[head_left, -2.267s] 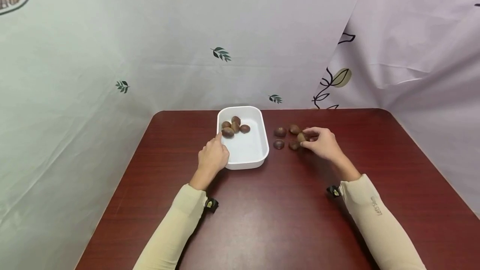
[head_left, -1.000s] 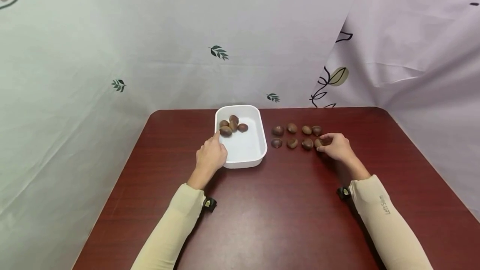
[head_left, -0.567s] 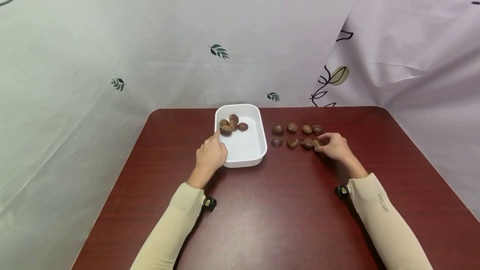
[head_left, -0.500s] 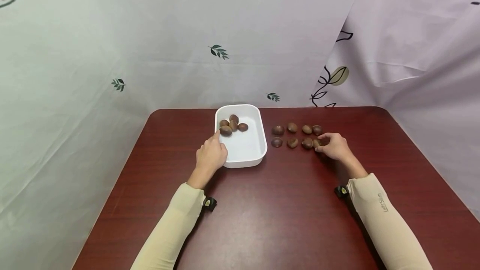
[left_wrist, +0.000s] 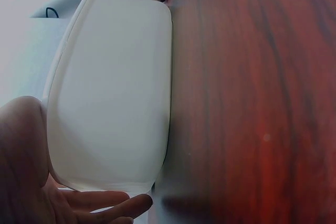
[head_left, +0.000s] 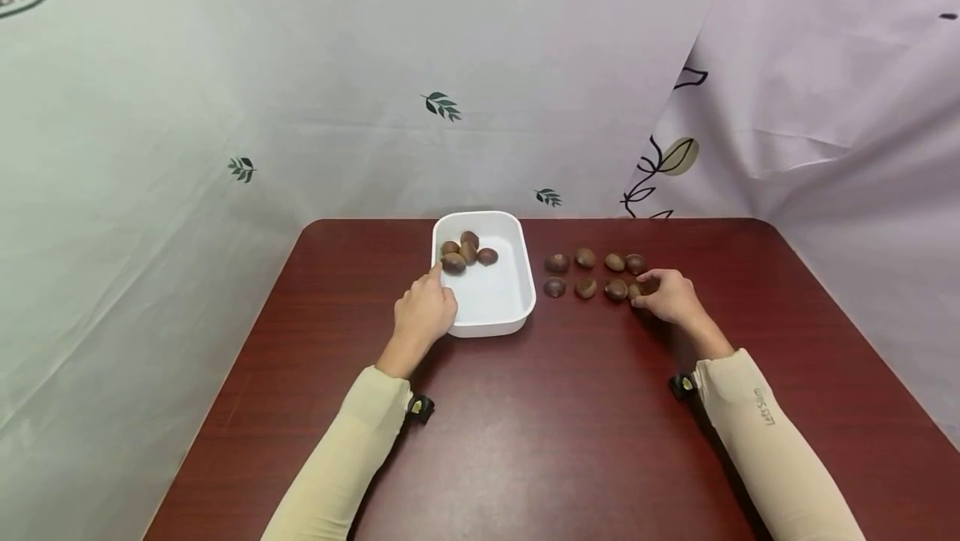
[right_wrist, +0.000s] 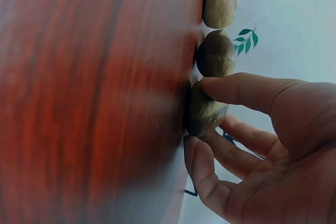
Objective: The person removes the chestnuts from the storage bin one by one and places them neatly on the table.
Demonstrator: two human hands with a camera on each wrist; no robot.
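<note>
A white plastic container [head_left: 491,329] stands on the table with several chestnuts [head_left: 453,263] gathered at its back left. My left hand [head_left: 424,308] holds the container's left side, the thumb at the rim and the fingers [left_wrist: 113,213] around its outer wall. To the right of the container, several more chestnuts lie in two short rows. At the right end of the front row, my right hand [head_left: 670,295] pinches a chestnut [right_wrist: 206,109] between thumb and fingers. That chestnut rests on the table close to its neighbour [right_wrist: 216,53] in the row.
The dark red table [head_left: 480,441] reaches back to a pale cloth backdrop [head_left: 480,49] with leaf prints. The back row of chestnuts [head_left: 585,257] lies just behind the front one. Both forearms wear pale sleeves and black wrist straps.
Over the last two seconds my right hand has moved right, and the loosely grouped chestnuts now lie in two rows. Its chestnut has shifted slightly left since one second ago. My left hand stays put.
</note>
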